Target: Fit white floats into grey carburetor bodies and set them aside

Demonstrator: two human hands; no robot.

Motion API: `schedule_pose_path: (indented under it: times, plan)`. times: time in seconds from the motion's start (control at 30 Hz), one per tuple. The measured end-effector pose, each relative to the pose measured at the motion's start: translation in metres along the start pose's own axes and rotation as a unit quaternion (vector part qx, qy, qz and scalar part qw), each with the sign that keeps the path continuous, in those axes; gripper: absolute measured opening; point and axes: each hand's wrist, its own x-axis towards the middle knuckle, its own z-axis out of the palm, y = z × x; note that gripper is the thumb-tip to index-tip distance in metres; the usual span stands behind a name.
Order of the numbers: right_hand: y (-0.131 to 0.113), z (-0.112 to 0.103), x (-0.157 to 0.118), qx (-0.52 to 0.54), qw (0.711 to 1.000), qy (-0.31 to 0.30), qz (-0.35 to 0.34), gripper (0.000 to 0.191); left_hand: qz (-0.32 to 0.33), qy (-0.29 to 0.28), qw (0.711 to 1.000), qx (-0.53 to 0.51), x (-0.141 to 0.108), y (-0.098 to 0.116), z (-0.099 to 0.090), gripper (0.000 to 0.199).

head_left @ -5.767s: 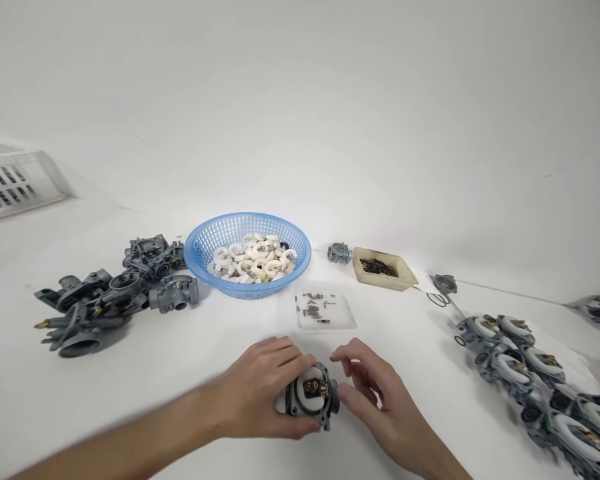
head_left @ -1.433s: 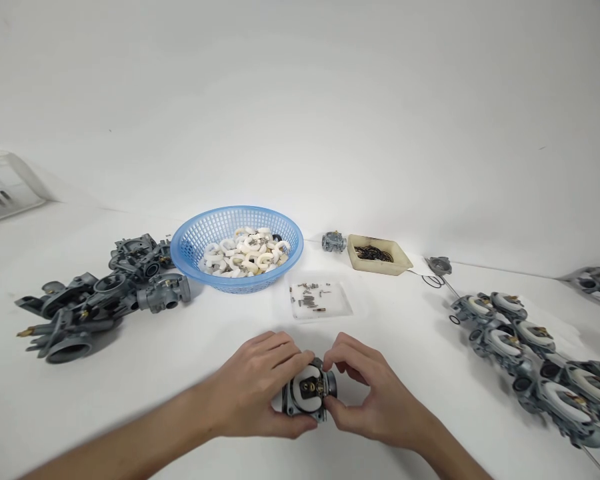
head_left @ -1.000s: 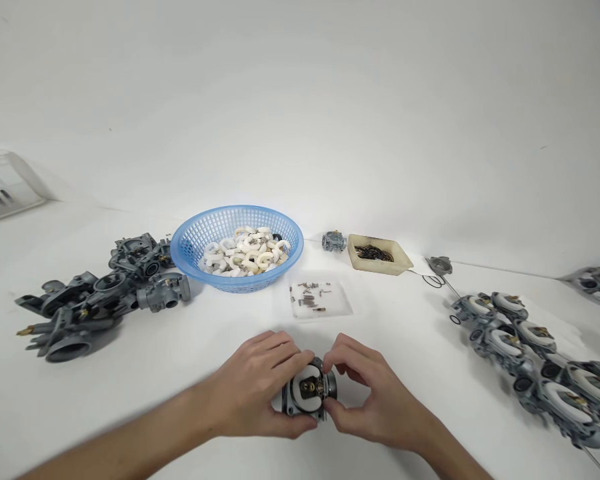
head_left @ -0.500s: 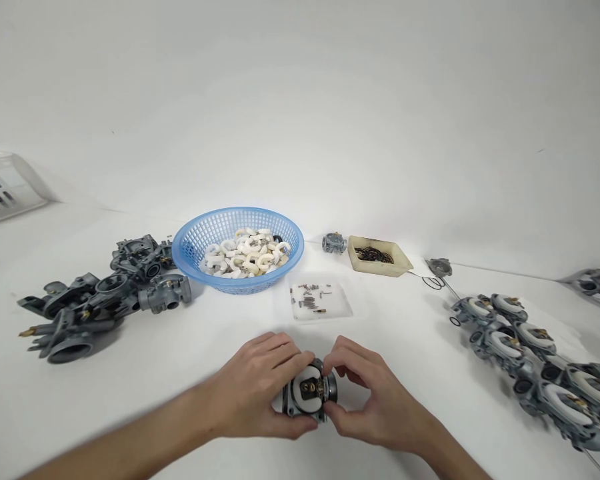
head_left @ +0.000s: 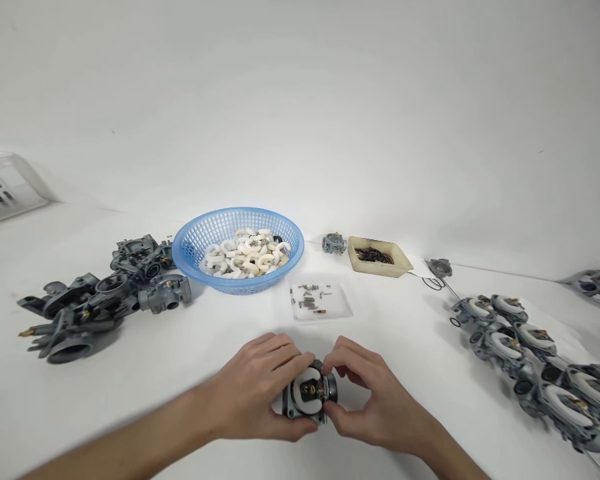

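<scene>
A grey metal carburetor (head_left: 289, 404) rests on the table between my hands, its underside facing up. Set in it is a white C-shaped float (head_left: 300, 392), with brass parts showing in the middle. My left hand (head_left: 260, 390) grips the body from the left, thumb at the near edge and fingers at the far edge. On the other side my right hand (head_left: 367, 393) pinches the carburetor near its round mouth (head_left: 333, 387), thumb and index finger at the float's hinge end. Whether a small pin lies between those fingertips is hidden.
A blue basket (head_left: 180, 257) holds white floats. Nearby are a clear tray (head_left: 337, 308) of small pins and springs and a cream tray (head_left: 380, 269) of black rings. More carburetors (head_left: 115, 293) lie to the left; several with floats (head_left: 555, 393) stand at right.
Almost nothing differs. The white float shows slightly more plainly in the carburetor, while both hands keep the same hold.
</scene>
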Motion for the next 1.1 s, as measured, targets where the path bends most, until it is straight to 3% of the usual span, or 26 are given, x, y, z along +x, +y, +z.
schedule_pose_path:
  times: [1.1]
  plan:
    - [-0.0016, -0.0013, -0.0003, -0.014, 1.0, 0.0, 0.005, 0.035, 0.0, 0.002, 1.0, -0.001, 0.0009, 0.0018, -0.002, 0.053]
